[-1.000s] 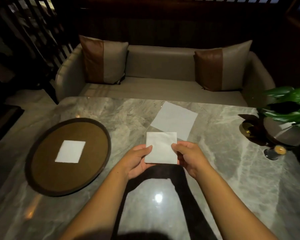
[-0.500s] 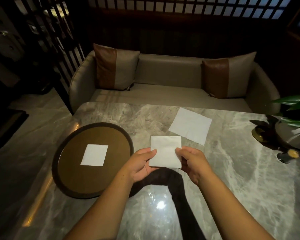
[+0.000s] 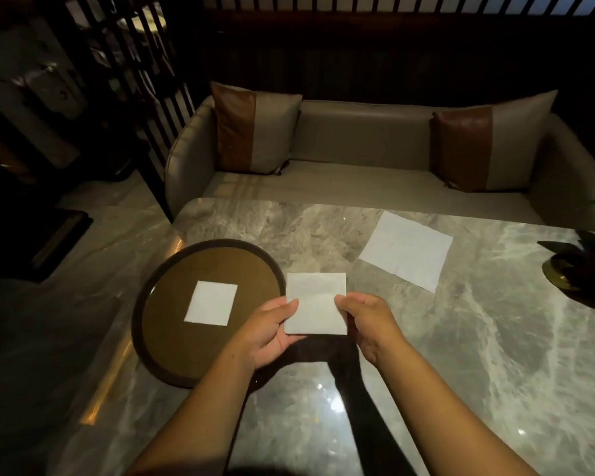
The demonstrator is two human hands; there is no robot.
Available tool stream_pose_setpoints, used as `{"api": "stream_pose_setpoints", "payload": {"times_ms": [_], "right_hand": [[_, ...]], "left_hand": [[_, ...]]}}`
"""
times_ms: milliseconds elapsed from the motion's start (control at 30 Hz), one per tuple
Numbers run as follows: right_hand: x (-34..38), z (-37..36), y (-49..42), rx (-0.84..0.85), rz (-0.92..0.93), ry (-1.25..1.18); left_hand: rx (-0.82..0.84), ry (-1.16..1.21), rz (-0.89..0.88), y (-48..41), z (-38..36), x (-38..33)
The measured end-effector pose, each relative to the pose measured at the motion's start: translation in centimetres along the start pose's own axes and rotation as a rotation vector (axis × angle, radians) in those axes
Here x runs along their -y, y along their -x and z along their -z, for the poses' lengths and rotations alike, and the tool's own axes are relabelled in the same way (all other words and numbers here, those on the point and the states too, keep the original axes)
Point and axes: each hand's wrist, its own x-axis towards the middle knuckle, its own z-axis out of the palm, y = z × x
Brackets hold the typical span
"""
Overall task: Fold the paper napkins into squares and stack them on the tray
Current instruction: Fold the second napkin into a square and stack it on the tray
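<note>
I hold a folded white square napkin (image 3: 315, 304) just above the marble table, right beside the tray's right rim. My left hand (image 3: 268, 333) pinches its left edge and my right hand (image 3: 370, 322) pinches its right edge. A round brown tray (image 3: 172, 352) lies to the left, with one folded square napkin (image 3: 211, 303) flat in its middle. A larger unfolded white napkin (image 3: 406, 250) lies flat on the table at the far right.
The grey marble table (image 3: 461, 355) has a dark dish and plant leaves (image 3: 577, 266) at its right edge. A beige sofa (image 3: 358, 156) with two cushions stands behind the table. A dark slatted screen is at the left.
Both hands have carried the folded napkin leftwards, close to the tray's rim. My view has swung left, so the tray sits nearer the centre.
</note>
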Motion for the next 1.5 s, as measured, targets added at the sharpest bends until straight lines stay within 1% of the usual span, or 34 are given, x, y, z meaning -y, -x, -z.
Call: {"api": "stream_pose_setpoints", "payload": {"times_ms": [167,333,533,700,767,900,1000,1100,1200,1267,1367,1500], "right_hand": [[-1.9,-6.9,-0.5,-0.043,-0.008,0.005],[-3.3,-13.7,-0.9,-0.044,-0.006,0.026],[-4.6,-18.6,-1.2,-0.095,-0.02,0.043],[-6.1,-21.0,-2.3,-0.135,-0.024,0.156],[-6.6,-21.7,-3.0,-0.142,-0.041,0.186],[-7.9,-22.8,-4.4,-0.152,-0.086,0.161],[-9.1,-23.5,-5.4,-0.158,-0.119,0.17],[-10.2,-24.0,-6.4,-0.189,-0.139,0.248],[-10.8,-24.1,-7.4,-0.212,-0.104,0.402],[-10.9,-24.1,-7.8,-0.194,-0.065,0.476],[-11.0,-23.8,-8.3,-0.186,0.012,0.562],[-10.9,-23.5,-9.2,-0.207,0.052,0.646]], "left_hand": [[-0.005,-0.025,0.028,1.4,5.9,-4.2],[0.046,-0.051,0.041,2.5,11.8,-8.1],[0.074,-0.059,0.051,3.4,15.3,-11.1],[0.025,-0.082,0.071,2.8,18.4,-11.7],[-0.002,-0.137,0.063,2.3,19.4,-11.9],[-0.137,-0.323,0.035,1.6,21.1,-12.2],[-0.21,-0.391,0.064,1.2,22.3,-11.8],[-0.267,-0.441,0.075,0.6,23.2,-11.3],[-0.333,-0.511,0.062,-0.2,23.6,-11.3],[-0.366,-0.607,0.044,-0.8,23.8,-11.6],[-0.364,-0.762,0.011,-1.4,24.1,-11.9],[-0.349,-0.899,-0.023,-2.1,24.5,-12.0]]}}
